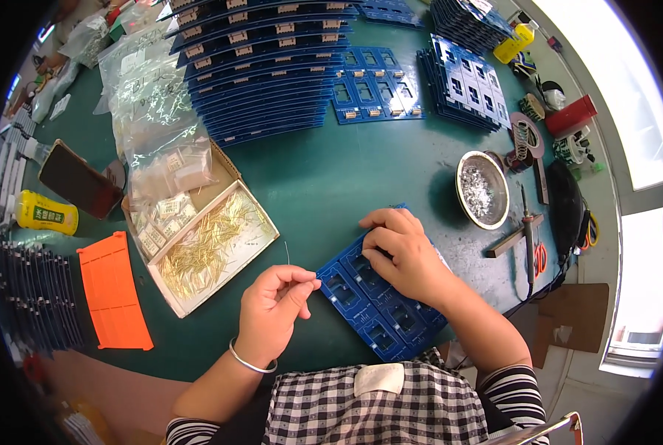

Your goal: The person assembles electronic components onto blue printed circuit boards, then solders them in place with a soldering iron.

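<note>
A blue circuit board panel [361,315] with rows of square cut-outs lies on the table in front of me. My left hand [273,304] is at its left edge, with thumb and forefinger pinched on a thin metal pin [287,253] that sticks up above the fingers. Over the upper part of the panel rests my right hand [405,256], its fingers curled inward; whatever is between those fingertips is hidden. Left of the panel, a shallow cardboard box [231,288] holds a heap of gold-coloured pins [205,248], with small white parts behind a divider.
Tall stacks of blue boards [264,89] stand at the back. To the right are a metal bowl [461,194] of silvery bits, a soldering iron [528,230] and scissors [540,259]. An orange plastic tray [115,293], yellow bottle [46,213] and phone [79,178] are on the left.
</note>
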A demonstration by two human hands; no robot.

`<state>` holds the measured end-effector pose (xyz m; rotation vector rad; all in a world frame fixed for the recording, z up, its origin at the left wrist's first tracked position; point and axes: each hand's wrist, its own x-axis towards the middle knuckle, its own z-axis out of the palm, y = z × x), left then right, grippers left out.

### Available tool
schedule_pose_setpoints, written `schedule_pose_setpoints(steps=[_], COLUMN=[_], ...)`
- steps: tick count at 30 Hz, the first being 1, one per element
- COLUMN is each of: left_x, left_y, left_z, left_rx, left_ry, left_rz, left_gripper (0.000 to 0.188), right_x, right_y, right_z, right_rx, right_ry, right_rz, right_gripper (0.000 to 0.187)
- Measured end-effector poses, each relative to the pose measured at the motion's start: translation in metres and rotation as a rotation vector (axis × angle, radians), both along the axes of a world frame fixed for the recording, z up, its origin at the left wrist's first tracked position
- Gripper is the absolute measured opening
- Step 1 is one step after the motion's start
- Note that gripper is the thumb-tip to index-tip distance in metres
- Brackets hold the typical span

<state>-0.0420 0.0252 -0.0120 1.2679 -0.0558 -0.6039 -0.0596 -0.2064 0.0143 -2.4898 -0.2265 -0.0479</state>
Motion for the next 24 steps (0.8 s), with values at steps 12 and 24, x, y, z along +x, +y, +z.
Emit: schedule_pose_setpoints(steps=[12, 24], left_x=[0.000, -0.001], left_y=[-0.001, -0.002], left_z=[-0.004, -0.001], left_rx=[-0.149, -0.257], left_ry=[0.143, 0.309], left_rz=[0.014, -0.024], left_gripper=[0.009, 0.008], right_x=[0.000, -0.007], right_y=[0.001, 0.014], right_z=[-0.004, 0.006], right_rx=[-0.011, -0.522], right_ry=[-0.010, -0.328], right_rz=[-0.009, 0.132], right_gripper=[0.007, 0.018])
